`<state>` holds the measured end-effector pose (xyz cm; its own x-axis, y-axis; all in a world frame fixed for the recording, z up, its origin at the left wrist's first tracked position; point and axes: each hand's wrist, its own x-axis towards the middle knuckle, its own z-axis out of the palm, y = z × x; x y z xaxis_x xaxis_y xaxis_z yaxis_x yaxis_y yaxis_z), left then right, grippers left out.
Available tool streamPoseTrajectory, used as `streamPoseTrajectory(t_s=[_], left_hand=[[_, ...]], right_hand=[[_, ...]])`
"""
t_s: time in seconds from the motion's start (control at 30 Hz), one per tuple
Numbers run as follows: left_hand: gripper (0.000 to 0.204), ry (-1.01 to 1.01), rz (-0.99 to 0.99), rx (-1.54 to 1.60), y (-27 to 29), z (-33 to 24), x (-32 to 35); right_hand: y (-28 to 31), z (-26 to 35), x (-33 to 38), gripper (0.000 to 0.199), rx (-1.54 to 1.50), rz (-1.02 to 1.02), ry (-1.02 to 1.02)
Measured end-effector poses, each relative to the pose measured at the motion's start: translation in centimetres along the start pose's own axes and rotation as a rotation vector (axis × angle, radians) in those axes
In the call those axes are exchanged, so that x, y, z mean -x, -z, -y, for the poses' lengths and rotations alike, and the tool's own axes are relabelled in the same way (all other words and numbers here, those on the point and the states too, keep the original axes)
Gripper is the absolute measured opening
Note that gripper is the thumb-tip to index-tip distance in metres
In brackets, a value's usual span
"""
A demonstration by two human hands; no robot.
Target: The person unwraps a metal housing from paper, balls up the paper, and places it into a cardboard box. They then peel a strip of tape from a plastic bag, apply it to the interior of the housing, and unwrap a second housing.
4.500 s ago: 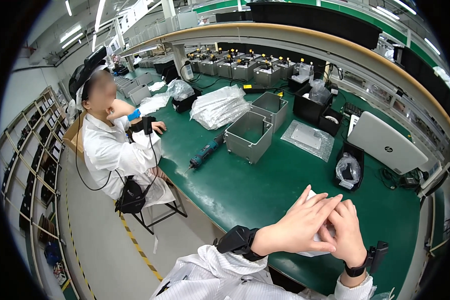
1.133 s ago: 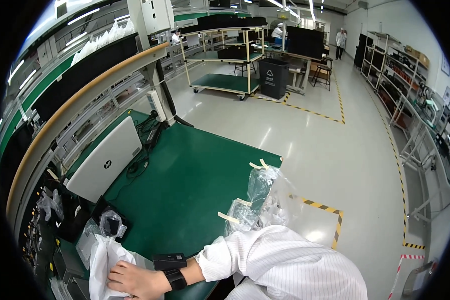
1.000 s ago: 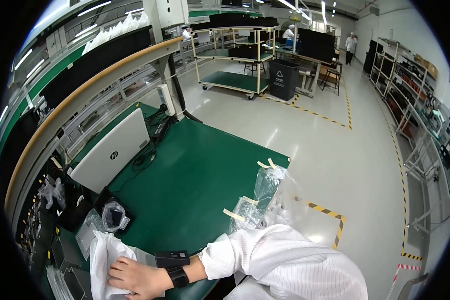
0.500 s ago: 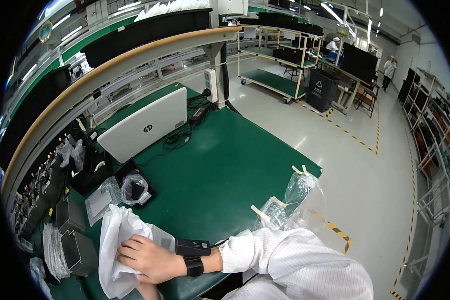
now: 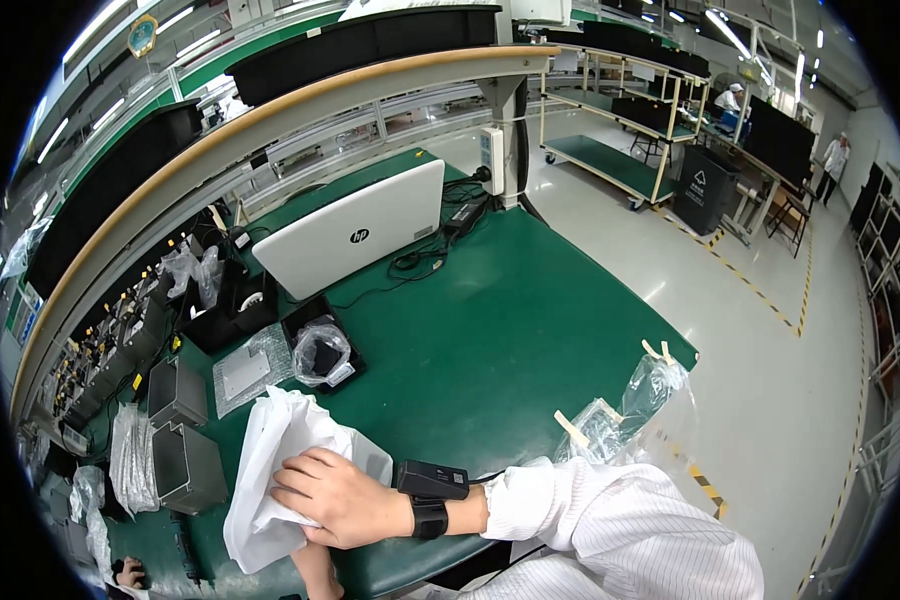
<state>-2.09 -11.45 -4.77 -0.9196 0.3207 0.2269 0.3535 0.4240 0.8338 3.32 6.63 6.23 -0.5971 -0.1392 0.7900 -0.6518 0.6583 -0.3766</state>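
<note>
Fingers of the right hand lie spread and flat on a white sheet, pressing it on the green table near its front edge. Left hand is mostly hidden under the right; grip cannot be told.

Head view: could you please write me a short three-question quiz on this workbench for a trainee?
1. True or false: the white laptop on the green bench has its lid shut.
2. The right hand rests on: A) a crumpled white sheet; B) a cardboard carton; C) a keyboard.
3. Which lies nearer that hand: the grey boxes or the laptop?

Key: 1 true; 2 A; 3 the grey boxes.
</note>
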Motion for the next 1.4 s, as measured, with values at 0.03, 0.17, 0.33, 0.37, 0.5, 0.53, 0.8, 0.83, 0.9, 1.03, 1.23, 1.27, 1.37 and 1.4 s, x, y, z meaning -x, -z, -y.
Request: streamPoseTrajectory(t_s=[0.03, 0.17, 0.33, 0.37, 0.5, 0.53, 0.8, 0.83, 0.9, 1.03, 1.23, 1.27, 1.37, 1.4], left_hand=[[0.054, -0.048, -0.02, 0.01, -0.3, -0.1, 0.0], [0.064, -0.113, -0.006, -0.075, -0.1, -0.1, -0.8], [0.065, -0.101, 0.028, -0.023, 0.7, -0.5, -0.9], [0.065, -0.125, 0.014, 0.007, 0.6, 0.2, -1.0], [0.063, -0.101, -0.075, 0.16, 0.0, 0.6, -1.3], [0.063, -0.068, -0.091, 0.228, -0.1, 0.3, -1.4], [0.062, 0.201, 0.088, 0.522, 4.0, -1.4, -2.0], [0.063, 0.246, 0.12, 0.549, 4.2, -1.4, -2.1], [0.056, 0.352, 0.132, 0.56, 4.4, -2.6, -2.4], [0.048, 0.408, 0.104, 0.711, 3.3, -2.6, -2.5], [0.044, 0.532, 0.063, 0.713, 3.1, -0.9, -1.5], [0.043, 0.527, 0.026, 0.871, 3.0, -0.6, -1.3], [0.046, 0.505, 0.283, 0.714, 4.3, -3.2, -1.9], [0.046, 0.454, 0.443, 0.61, 4.5, -4.7, -2.5]], right_hand=[[0.2, -0.1, 0.1, 0.052, 0.007, 0.007, -0.006], [0.4, -0.3, 0.1, 0.048, 0.013, 0.006, 0.008], [0.4, -0.3, -0.1, 0.045, 0.04, -0.011, 0.023], [0.4, -0.3, -0.2, 0.043, 0.047, -0.027, 0.041], [0.7, -1.5, -0.1, 0.039, 0.048, -0.017, 0.074], [0.9, -1.9, 0.0, 0.036, 0.023, -0.038, 0.067], [2.0, -4.0, -0.9, 0.021, -0.153, -0.085, -0.052], [2.0, -4.2, -1.0, 0.021, -0.17, -0.089, -0.069], [2.0, -4.6, -1.0, 0.023, -0.209, -0.087, -0.094], [2.0, -4.8, -1.0, 0.023, -0.194, -0.076, -0.121], [2.2, -4.4, -1.1, 0.022, -0.194, -0.075, -0.121], [2.1, -4.3, -1.2, 0.021, -0.204, -0.084, -0.122], [2.3, -4.7, -1.0, 0.02, -0.198, -0.085, -0.122], [2.6, -5.0, -0.8, 0.02, -0.184, -0.088, -0.13]])
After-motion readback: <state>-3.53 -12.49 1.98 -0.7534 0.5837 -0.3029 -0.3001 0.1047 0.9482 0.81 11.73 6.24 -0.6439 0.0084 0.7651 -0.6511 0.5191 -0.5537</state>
